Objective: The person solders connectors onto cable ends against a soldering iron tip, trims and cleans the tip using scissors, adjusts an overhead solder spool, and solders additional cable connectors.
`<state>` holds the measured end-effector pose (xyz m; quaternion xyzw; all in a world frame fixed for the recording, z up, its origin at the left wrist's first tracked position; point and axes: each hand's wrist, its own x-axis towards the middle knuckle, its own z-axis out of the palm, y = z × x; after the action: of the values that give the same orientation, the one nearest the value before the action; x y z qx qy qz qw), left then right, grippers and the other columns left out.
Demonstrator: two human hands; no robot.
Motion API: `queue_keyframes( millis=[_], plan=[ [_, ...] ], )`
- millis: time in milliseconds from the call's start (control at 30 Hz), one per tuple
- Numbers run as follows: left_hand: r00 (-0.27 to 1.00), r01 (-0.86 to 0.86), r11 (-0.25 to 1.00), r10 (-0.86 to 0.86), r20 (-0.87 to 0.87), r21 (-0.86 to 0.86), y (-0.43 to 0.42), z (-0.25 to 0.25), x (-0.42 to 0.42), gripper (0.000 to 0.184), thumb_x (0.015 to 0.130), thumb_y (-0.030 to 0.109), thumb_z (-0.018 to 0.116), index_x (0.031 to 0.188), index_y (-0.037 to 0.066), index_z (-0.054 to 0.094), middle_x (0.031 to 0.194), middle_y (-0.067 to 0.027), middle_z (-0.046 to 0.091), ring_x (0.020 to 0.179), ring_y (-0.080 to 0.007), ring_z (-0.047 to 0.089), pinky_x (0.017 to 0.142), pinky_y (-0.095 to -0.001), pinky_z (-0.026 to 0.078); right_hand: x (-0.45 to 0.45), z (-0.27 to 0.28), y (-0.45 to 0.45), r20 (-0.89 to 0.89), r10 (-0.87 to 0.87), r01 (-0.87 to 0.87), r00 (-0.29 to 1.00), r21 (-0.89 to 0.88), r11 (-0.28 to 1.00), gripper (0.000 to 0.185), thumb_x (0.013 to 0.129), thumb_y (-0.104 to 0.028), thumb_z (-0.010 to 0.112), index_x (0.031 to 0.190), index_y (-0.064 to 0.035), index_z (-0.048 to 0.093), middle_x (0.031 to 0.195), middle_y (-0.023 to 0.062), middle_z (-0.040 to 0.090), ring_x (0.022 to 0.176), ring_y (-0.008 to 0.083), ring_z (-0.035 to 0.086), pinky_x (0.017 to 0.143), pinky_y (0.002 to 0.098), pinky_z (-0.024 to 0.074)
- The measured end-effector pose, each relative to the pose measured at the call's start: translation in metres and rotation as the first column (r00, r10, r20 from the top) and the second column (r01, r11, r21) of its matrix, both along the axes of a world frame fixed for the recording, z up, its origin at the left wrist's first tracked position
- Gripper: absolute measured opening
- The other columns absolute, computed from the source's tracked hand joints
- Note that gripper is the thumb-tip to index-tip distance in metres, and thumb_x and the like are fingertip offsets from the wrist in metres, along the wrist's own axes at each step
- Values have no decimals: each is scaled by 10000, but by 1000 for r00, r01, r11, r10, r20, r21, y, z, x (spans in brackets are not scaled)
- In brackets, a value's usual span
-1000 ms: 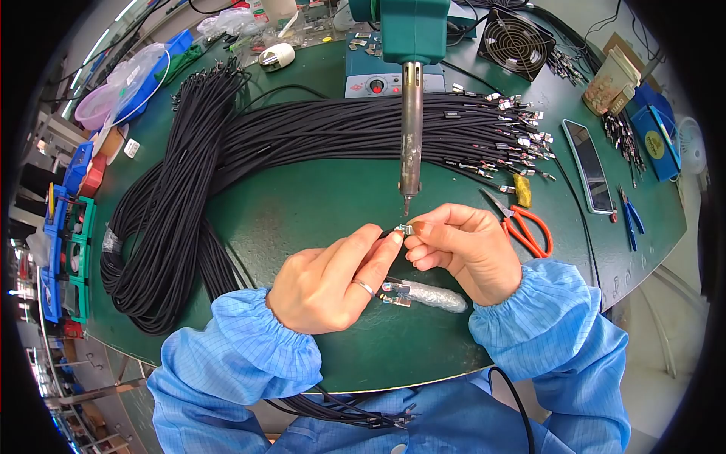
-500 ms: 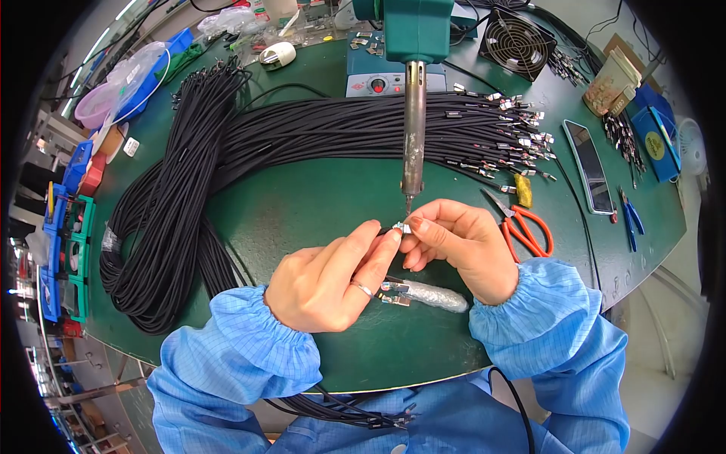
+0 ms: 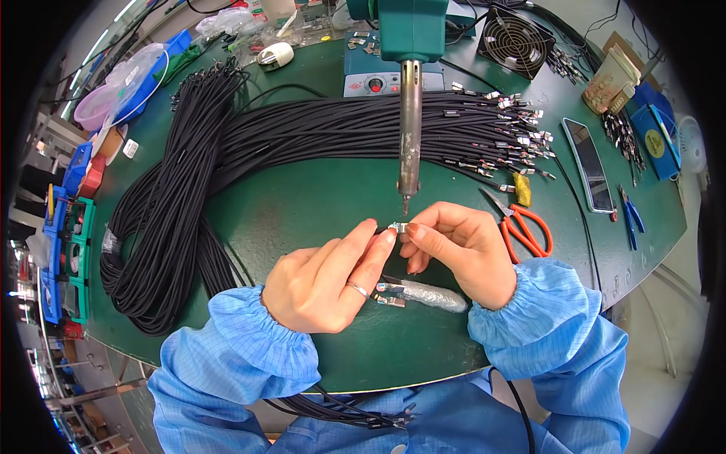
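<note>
Pinching metal connector [image 3: 399, 227] with left hand [image 3: 321, 286] and right hand [image 3: 467, 253]; hold steady, clear of far-side soldering iron [image 3: 411, 129].

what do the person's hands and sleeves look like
Both sleeves are light blue with fine darker lines, puffy, gathered at the cuffs. The left hand and right hand are ungloved; the left wears a silver-coloured ring.

The head camera looks forward, down (fisheye-wide) over the table [image 3: 318, 200].
</note>
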<state>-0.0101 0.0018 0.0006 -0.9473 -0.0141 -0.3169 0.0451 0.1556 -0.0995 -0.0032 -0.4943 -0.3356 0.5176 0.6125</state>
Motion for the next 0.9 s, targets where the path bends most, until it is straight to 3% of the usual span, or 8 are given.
queue_keyframes(
  millis=[167, 300, 633, 900],
  plan=[
    [1000, -16, 1000, 16, -6, -11, -1, 0, 1, 260, 650, -36, 648, 909, -50, 628, 970, -192, 595, 606, -165, 591, 455, -211, 493, 0, 2, 0, 5, -4, 4, 1000, 1, 1000, 47, 837, -24, 553, 837, 16, 578, 709, 81, 591, 587, 104, 553, 564, 186, 470],
    [998, 32, 998, -35, 54, 56, 4, -1, 4, 260, 636, -25, 638, 896, -44, 631, 908, -181, 589, 532, -118, 543, 378, -189, 416, 0, 2, 0, -26, -4, 4, 1000, -2, 1000, 53, 838, -27, 553, 836, 19, 578, 707, 88, 591, 582, 110, 551, 561, 189, 470],
    [995, 80, 990, -72, 68, -112, 6, 5, 9, 275, 621, -38, 630, 896, -46, 627, 915, -167, 586, 580, -148, 572, 410, -211, 445, 0, 7, 0, -124, -27, 26, 992, -14, 1000, 107, 846, -61, 547, 840, 41, 580, 706, 115, 596, 560, 126, 542, 549, 200, 469],
    [989, 98, 988, -84, 122, -118, 8, 1, 8, 294, 613, -39, 623, 908, -46, 622, 919, -166, 586, 597, -157, 579, 421, -211, 452, 0, 8, 0, -236, -29, 17, 971, -51, 999, 124, 833, -65, 547, 841, 55, 579, 696, 126, 596, 548, 133, 538, 542, 206, 467]
  ],
)
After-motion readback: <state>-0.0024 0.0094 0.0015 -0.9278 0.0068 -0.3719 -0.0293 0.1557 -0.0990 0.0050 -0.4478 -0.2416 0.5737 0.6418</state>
